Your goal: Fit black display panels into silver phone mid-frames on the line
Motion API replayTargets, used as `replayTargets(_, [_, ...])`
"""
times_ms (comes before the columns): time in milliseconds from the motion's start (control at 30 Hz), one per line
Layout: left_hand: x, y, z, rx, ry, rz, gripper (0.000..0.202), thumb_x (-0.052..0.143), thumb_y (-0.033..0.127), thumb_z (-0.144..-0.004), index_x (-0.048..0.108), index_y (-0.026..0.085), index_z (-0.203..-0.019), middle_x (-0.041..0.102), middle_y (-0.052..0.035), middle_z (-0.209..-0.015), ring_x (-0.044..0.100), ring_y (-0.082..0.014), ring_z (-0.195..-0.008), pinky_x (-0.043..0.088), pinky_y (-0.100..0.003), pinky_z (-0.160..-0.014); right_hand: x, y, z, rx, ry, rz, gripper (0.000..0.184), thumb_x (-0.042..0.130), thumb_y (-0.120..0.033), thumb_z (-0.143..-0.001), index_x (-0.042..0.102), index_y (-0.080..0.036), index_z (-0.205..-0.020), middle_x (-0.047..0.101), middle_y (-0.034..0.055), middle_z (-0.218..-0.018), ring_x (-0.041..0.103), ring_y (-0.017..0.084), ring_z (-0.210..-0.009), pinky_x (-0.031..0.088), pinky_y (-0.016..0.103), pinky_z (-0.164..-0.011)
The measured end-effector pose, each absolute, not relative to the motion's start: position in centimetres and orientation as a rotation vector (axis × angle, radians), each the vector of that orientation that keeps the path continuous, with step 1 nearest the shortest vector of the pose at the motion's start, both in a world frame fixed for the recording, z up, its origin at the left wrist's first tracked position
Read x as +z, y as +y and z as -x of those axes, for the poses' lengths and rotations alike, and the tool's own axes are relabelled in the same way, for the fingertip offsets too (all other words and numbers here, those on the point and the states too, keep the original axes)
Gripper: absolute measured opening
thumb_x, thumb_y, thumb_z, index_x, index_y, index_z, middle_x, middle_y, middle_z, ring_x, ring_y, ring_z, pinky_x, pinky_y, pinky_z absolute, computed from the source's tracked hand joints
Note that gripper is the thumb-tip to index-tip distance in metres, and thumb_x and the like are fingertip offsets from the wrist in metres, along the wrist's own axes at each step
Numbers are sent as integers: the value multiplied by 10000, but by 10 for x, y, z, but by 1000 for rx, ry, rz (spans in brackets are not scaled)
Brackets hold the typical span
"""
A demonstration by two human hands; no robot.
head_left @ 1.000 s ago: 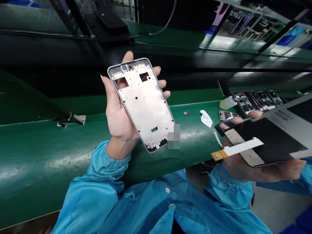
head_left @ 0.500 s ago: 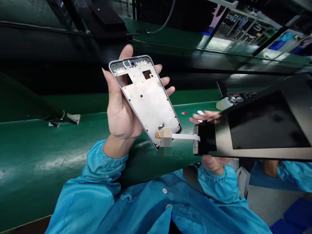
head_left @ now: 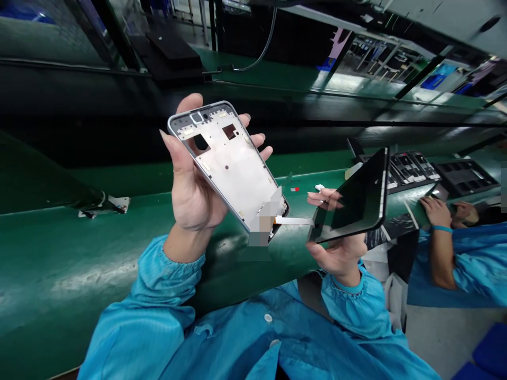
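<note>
My left hand (head_left: 194, 184) is closed around a silver phone frame (head_left: 229, 163), held up with its inner side toward me. My right hand (head_left: 336, 248) grips a black screen panel (head_left: 356, 203) by its lower end, tilted on edge just right of the frame. A white flex ribbon (head_left: 293, 220) runs from the panel to the bottom of the frame. A blurred patch hides the spot where ribbon and frame meet. Both sleeves are blue.
A green conveyor belt (head_left: 79, 253) runs under my hands. Black trays of parts (head_left: 420, 166) sit at the right. A co-worker's hand with a blue wristband (head_left: 438, 214) rests there. A small white scrap (head_left: 319, 187) and a red bit (head_left: 294, 189) lie on the belt.
My right hand brought the screen panel in from the right, and it now stands more on edge. The ribbon went from free to reaching the frame's bottom. The frame tilted slightly.
</note>
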State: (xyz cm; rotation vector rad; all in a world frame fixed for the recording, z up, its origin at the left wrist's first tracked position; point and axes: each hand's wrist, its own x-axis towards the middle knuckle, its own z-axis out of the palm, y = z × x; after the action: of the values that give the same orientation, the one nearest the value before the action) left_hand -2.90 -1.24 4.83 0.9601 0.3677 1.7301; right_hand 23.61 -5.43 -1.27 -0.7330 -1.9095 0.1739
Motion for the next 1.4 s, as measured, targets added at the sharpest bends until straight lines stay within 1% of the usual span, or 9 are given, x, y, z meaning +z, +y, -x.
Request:
replayTargets(100, [48,-11,26,1760,352,-975,552,837,776,-917,724,447,-1346,791,-11,-1337,793,-333,-1244,689,-527,-1080,-16,-53,-238,150,-1923,714,804,767,-523,-1024,451,-343,-1741,557,195,-1559,730,437,-1333,661,750,-1073])
replayTargets(233, [48,-10,23,1794,331,-975,497,807,758,-954,719,435,-1321,800,-8,-1318,813,-288,-1150,705,-503,-1046,-12,-51,-239,102,-1932,709,770,816,-458,-1006,537,-336,-1713,568,192,-1554,716,443,-1350,657,742,-1082])
replayTargets(400, [46,-10,21,1803,370,-1053,473,816,735,-960,699,439,-1310,793,-8,-1329,818,-285,-1147,712,-494,-1034,-4,-51,-235,97,-1969,731,833,789,-460,-1034,449,-355,-1788,561,187,-1537,716,416,-1337,702,685,-1046])
replayTargets(500, [38,-3,20,1842,302,-1163,437,784,683,-1011,681,384,-1312,798,-44,-1322,839,-290,-1098,733,-518,-967,0,-49,-226,192,-1985,698,834,774,-466,-1055,408,-392,-1801,563,168,-1544,708,394,-1361,701,654,-1071])
replayTargets(600, [29,5,21,1829,284,-1267,498,850,652,-972,676,328,-1309,800,-89,-1317,859,-328,-1051,729,-540,-938,3,-47,-219,412,-1970,645,833,763,-474,-1073,380,-405,-1809,575,160,-1562,695,384,-1390,682,646,-1110])
replayTargets(800, [33,4,32,1809,417,-1306,481,886,657,-930,695,377,-1272,810,-53,-1308,852,-331,-1052,728,-528,-923,6,-51,-238,721,-2003,677,740,758,-561,-1071,542,-306,-1730,643,182,-1514,701,392,-1380,681,623,-1107])
replayTargets(933, [35,0,31,1771,502,-1295,531,895,716,-889,694,371,-1240,815,-68,-1300,848,-357,-1038,738,-565,-889,5,-51,-237,693,-2040,723,789,736,-586,-1079,468,-325,-1773,649,173,-1521,710,370,-1374,678,614,-1128])
replayTargets(1200, [14,10,20,1784,410,-1460,526,951,583,-900,752,282,-1281,775,-54,-1089,827,-256,-1032,694,-372,-921,4,-37,-200,595,-2017,728,842,732,-601,-1082,413,-309,-1804,630,177,-1482,728,319,-1270,693,554,-1102])
replayTargets(1400, [21,1,19,1694,527,-1351,587,973,642,-846,731,263,-1223,776,-113,-1189,844,-299,-1004,724,-468,-917,-6,-32,-201,527,-2022,708,817,784,-595,-1051,494,-319,-1763,645,151,-1427,770,285,-1175,718,498,-1052])
